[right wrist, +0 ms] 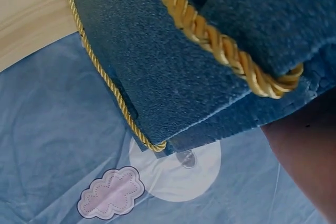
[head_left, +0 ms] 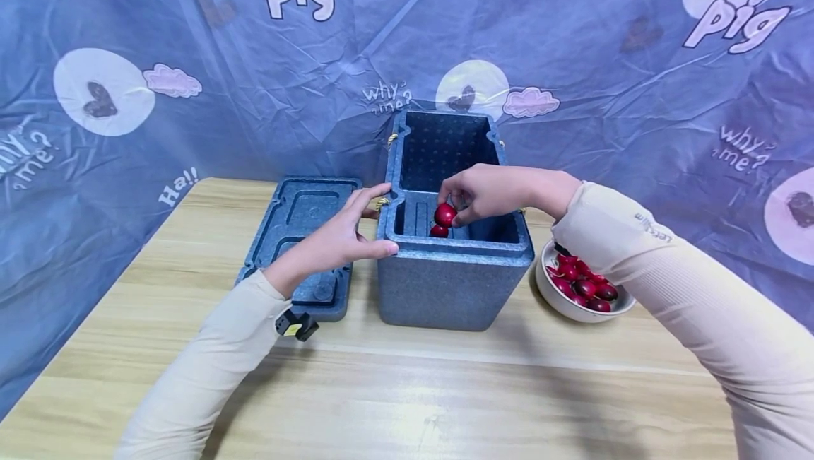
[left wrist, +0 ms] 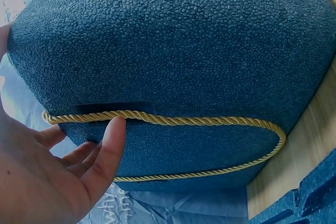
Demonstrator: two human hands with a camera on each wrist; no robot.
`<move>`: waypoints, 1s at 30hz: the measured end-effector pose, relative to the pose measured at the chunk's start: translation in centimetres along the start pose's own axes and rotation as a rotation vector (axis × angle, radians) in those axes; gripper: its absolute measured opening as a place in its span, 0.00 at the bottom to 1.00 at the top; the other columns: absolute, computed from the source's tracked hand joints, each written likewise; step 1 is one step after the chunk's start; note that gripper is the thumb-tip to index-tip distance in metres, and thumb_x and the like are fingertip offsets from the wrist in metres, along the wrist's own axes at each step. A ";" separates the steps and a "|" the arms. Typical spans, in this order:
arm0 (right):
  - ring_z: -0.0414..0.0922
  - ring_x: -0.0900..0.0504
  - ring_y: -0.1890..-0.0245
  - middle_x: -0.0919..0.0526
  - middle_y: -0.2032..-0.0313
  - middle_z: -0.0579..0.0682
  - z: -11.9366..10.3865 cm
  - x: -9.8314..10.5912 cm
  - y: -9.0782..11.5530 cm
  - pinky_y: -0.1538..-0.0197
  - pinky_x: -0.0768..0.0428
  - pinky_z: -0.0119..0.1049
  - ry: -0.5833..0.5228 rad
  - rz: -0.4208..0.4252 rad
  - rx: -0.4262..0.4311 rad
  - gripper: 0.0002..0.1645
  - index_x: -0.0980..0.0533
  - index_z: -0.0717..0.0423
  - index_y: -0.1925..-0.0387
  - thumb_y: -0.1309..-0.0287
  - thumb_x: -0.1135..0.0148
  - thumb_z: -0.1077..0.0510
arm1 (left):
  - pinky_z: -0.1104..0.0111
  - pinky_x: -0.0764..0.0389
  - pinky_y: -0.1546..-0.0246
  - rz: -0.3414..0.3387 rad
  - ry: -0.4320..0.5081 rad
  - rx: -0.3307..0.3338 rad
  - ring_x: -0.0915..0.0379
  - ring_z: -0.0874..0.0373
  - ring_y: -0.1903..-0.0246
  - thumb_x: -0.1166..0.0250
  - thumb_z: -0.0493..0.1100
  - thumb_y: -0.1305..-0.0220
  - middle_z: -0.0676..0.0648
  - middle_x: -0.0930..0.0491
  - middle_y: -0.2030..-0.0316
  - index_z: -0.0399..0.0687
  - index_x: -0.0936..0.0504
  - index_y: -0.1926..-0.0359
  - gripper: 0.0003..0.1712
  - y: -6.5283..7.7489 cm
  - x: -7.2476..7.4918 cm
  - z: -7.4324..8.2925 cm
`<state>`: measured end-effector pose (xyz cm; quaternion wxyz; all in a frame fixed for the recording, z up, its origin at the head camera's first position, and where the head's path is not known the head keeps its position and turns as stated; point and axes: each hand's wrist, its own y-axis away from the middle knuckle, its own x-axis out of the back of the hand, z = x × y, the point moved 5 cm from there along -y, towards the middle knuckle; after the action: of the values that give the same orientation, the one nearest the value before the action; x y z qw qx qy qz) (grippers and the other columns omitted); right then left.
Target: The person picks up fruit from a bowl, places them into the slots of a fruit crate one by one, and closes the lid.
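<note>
A grey-blue foam box [head_left: 445, 290] with two compartments stands upright on the table. My right hand [head_left: 486, 191] reaches over its nearer compartment and pinches a shiny red cherry [head_left: 446, 215] between thumb and fingers. Just under that one, a second red cherry [head_left: 439, 232] shows; whether they are joined cannot be told. With fingers fairly straight, my left hand [head_left: 350, 230] rests on the box's left side, thumb at the near corner. In the left wrist view, a fingertip touches the twisted gold rope [left wrist: 199, 121] along the box wall. The right wrist view does not show the fingertips.
A white bowl [head_left: 548, 289] of dark red cherries [head_left: 584, 287] stands right of the box, partly under the right forearm. The box's lid [head_left: 311, 209] lies flat on the left. Behind the wooden table [head_left: 381, 389] hangs a blue printed cloth [head_left: 343, 57].
</note>
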<state>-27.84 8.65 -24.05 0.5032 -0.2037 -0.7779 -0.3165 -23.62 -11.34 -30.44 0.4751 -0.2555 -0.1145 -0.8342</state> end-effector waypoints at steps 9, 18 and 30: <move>0.42 0.27 0.67 0.21 0.65 0.50 0.1 -0.5 -0.2 0.61 0.28 0.36 -0.002 -0.004 0.025 0.16 0.24 0.56 0.51 0.43 0.36 0.60 | 0.59 0.23 0.53 -0.001 0.002 0.001 0.41 0.48 0.33 0.32 0.65 0.47 0.45 0.53 0.28 0.66 0.52 0.25 0.54 0.0 0.0 0.0; 0.44 0.25 0.63 0.22 0.59 0.51 0.1 -0.8 -0.3 0.59 0.26 0.38 0.003 -0.010 0.029 0.21 0.25 0.55 0.45 0.41 0.38 0.61 | 0.58 0.23 0.52 -0.003 0.001 0.016 0.41 0.48 0.33 0.32 0.64 0.47 0.46 0.54 0.28 0.67 0.53 0.25 0.54 0.0 0.0 -0.1; 0.45 0.26 0.61 0.23 0.59 0.50 -0.1 0.9 1.3 0.57 0.27 0.40 0.015 0.064 0.029 0.20 0.25 0.53 0.47 0.42 0.35 0.58 | 0.59 0.23 0.52 0.001 -0.011 0.013 0.41 0.48 0.33 0.32 0.60 0.45 0.46 0.54 0.28 0.67 0.53 0.25 0.52 0.0 0.0 -0.1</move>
<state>-27.35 9.51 -22.88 0.5218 -0.2187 -0.7716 -0.2907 -23.65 -11.35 -30.54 0.4766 -0.2569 -0.1223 -0.8318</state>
